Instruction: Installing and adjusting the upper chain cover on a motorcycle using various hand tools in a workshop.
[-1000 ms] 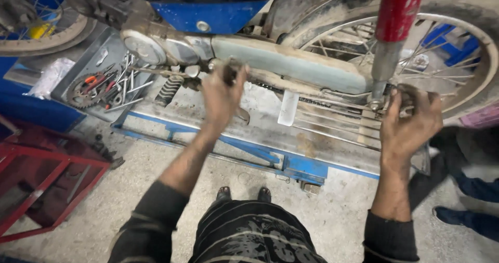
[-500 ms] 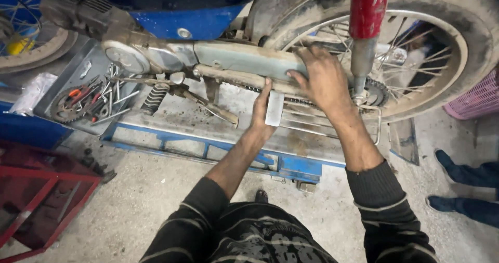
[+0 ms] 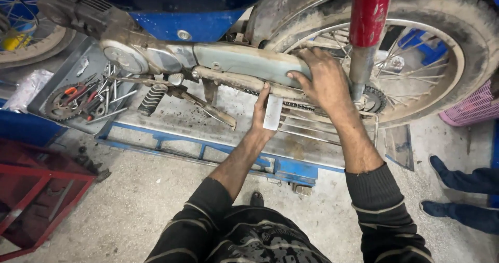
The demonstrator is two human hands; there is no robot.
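Centre frame, your right hand lies spread flat on the chain cover, still mounted on the motorcycle, while your left hand reaches under it, fingers straight, pinching nothing; tools untouched.

Both arms are covered by dark, nearly black knitted sleeves crossed by thin pale stripes; ribbed cuffs are pushed up well above the wrists. At six o'clock a dark garment with a grey swirling print is seen. The left hand and right hand are bare: no gloves, rings or watch are worn. Grime is seen on the fingers.
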